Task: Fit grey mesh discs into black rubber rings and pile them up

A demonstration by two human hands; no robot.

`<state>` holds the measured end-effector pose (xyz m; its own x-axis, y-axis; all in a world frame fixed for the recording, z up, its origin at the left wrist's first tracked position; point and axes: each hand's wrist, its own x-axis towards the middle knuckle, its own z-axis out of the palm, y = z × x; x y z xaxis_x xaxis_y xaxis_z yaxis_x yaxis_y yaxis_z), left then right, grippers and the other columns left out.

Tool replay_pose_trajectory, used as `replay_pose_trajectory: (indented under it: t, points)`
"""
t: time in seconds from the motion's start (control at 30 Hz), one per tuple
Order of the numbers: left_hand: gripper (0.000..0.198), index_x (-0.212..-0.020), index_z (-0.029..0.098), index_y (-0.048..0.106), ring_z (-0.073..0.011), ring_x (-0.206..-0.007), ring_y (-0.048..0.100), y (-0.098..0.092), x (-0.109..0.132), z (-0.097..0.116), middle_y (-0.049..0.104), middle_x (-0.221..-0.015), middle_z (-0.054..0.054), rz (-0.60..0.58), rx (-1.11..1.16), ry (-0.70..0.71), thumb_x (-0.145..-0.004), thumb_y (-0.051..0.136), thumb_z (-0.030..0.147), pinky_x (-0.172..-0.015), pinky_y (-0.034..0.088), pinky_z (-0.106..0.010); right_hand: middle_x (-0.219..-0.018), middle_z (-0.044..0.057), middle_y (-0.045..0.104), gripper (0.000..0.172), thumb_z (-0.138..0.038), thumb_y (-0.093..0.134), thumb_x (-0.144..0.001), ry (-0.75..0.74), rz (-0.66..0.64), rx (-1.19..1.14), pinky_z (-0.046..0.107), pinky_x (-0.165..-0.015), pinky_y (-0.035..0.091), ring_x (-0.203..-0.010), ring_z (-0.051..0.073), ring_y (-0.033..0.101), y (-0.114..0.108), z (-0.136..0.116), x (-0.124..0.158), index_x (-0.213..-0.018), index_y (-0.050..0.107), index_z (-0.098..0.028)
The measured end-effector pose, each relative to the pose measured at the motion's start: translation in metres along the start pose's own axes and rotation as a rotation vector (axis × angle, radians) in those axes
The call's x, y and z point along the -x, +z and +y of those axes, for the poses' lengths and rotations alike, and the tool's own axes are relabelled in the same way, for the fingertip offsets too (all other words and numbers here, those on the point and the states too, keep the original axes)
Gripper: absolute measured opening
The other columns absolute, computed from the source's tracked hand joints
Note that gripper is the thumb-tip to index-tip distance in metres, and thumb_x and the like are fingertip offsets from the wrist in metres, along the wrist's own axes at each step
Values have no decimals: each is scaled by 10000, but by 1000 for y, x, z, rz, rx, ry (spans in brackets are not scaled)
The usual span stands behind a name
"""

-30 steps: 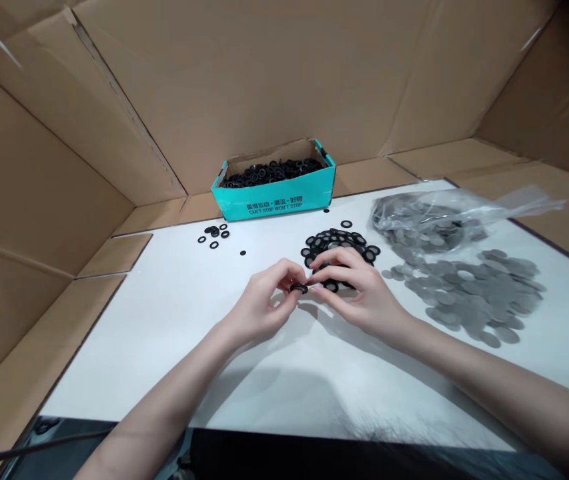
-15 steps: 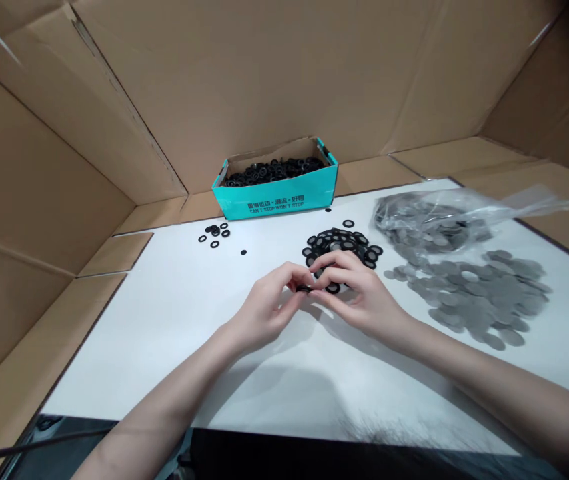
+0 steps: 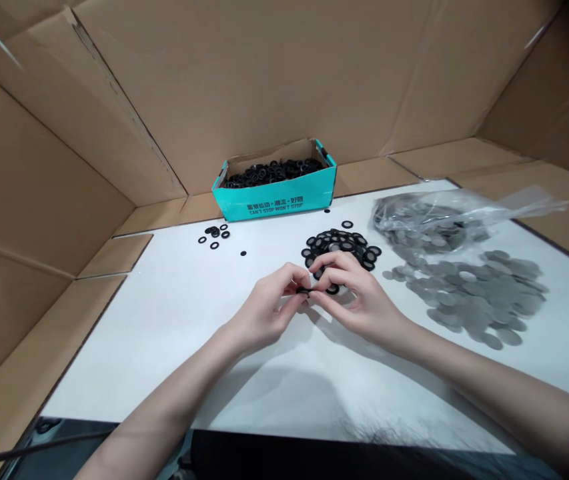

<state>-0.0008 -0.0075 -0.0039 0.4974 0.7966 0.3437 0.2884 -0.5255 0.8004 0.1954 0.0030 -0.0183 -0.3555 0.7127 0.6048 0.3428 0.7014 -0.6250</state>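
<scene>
Black and small, a black ring (image 3: 304, 291) sat pinched between the fingertips of both hands at the middle of the frame, just above the white table (image 3: 174, 320). The left hand (image 3: 264, 310) closed on it from the left and the right hand (image 3: 364, 300) from the right, their thumbs and forefingers meeting over it, so neither was nearer. It showed nearly edge-on, its width running left to right. A pile of black rings (image 3: 344, 243) lay just beyond the right hand's knuckles. Grey discs (image 3: 479, 293) spread further right, on that hand's side.
</scene>
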Motion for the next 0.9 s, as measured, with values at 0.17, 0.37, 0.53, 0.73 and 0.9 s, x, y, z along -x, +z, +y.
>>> replay_pose_trajectory:
  t: [0.17, 0.37, 0.53, 0.73, 0.9]
  points:
    - [104, -981, 197, 510, -105, -809, 621, -1, 0, 2, 629, -929, -15, -16, -88, 2, -933, 497, 105, -772, 541, -245, -1019, 79, 652, 129, -162, 650, -869, -8, -26, 53, 436, -867, 502, -992, 250, 603, 1, 5, 0, -752, 637, -215]
    - [93, -981, 189, 526, -117, -822, 644, -2, -1, -2, 632, -932, -18, 44, -91, -31, -915, 536, 124, -816, 560, -278, -1047, 98, 666, 87, -194, 638, -897, -12, -5, 78, 448, -882, 495, -1014, 261, 606, 0, 8, -1, -872, 719, -213]
    - [94, -971, 186, 528, -105, -794, 632, -1, -1, -1, 620, -912, -13, 54, -62, -15, -909, 547, 117, -773, 554, -244, -1050, 99, 670, 81, -189, 650, -893, -28, -4, 67, 448, -887, 488, -1020, 262, 599, 1, 7, 0, -833, 701, -210]
    - [84, -953, 190, 525, -97, -786, 591, -1, -1, -2, 589, -891, 1, 36, -86, 52, -925, 534, 112, -774, 537, -238, -1026, 87, 658, 132, -150, 627, -886, -18, -37, 31, 415, -846, 482, -973, 239, 590, 1, 6, -1, -765, 624, -201]
    - [105, -937, 194, 498, -97, -780, 619, 0, 0, -6, 549, -897, 5, 21, -7, 33, -926, 497, 89, -739, 552, -233, -1029, 82, 634, 147, -116, 612, -867, -12, -31, -11, 394, -839, 481, -979, 229, 594, 0, 1, -1, -756, 567, -201]
